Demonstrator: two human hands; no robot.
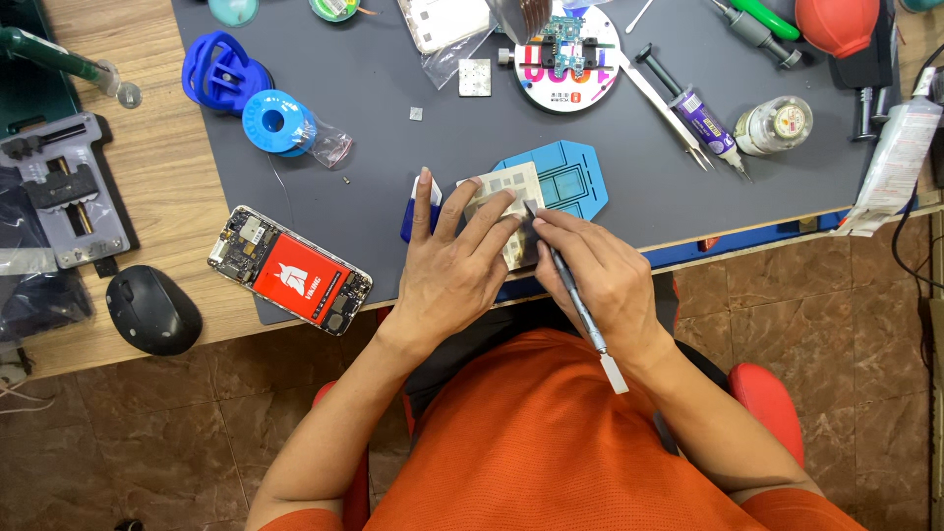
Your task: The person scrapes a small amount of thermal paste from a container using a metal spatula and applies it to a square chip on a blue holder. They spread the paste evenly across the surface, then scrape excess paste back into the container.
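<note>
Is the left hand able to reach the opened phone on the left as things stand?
Probably yes. The left hand presses on the stencil, and only bare grey mat lies between it and the opened phone.

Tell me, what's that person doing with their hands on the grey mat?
A person in an orange shirt sits at a desk. Their left hand presses a thin metal stencil sheet flat on the grey mat. Their right hand holds a slim grey tool like a pen, its tip on the sheet. An opened phone lies to the left, and a black mouse sits nearby.
</note>
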